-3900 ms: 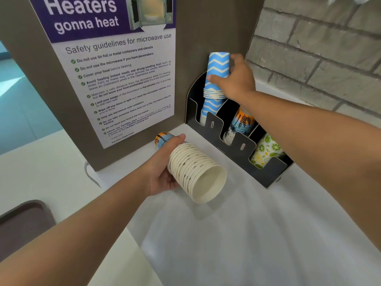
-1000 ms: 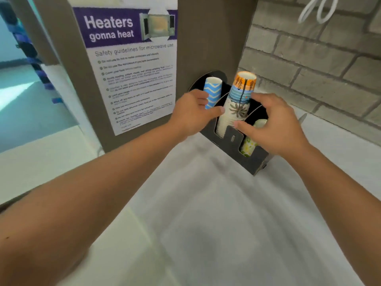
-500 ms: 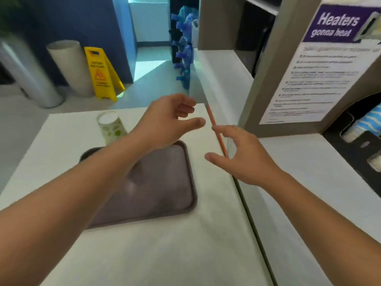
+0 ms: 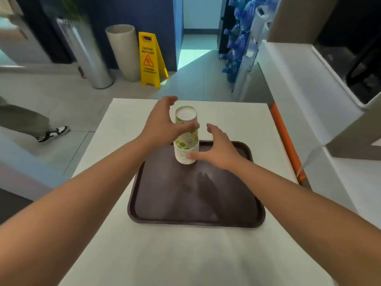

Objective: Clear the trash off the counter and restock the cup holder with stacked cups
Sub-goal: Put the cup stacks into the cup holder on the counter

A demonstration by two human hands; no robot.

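Note:
A stack of white paper cups with a green citrus print (image 4: pixel 186 141) stands upside down at the far edge of a dark brown tray (image 4: pixel 185 195). My left hand (image 4: pixel 162 124) curves round the upper part of the stack, thumb across its front, fingers spread behind it with a gap. My right hand (image 4: pixel 216 149) is spread just right of the stack, its thumb at the stack's lower rims. The cup holder is out of view.
The tray lies on a white table (image 4: pixel 123 254). An orange strip (image 4: pixel 284 137) runs along the table's right side, beside a white counter (image 4: pixel 299 79). Beyond stand a yellow wet-floor sign (image 4: pixel 150 58) and two tall cylinders. A person's leg and sneaker (image 4: pixel 53 133) are at left.
The view has swung from the cup holder to the tray table. Both hands, empty, have moved forward from above the tray to either side of the green-print cup stack.

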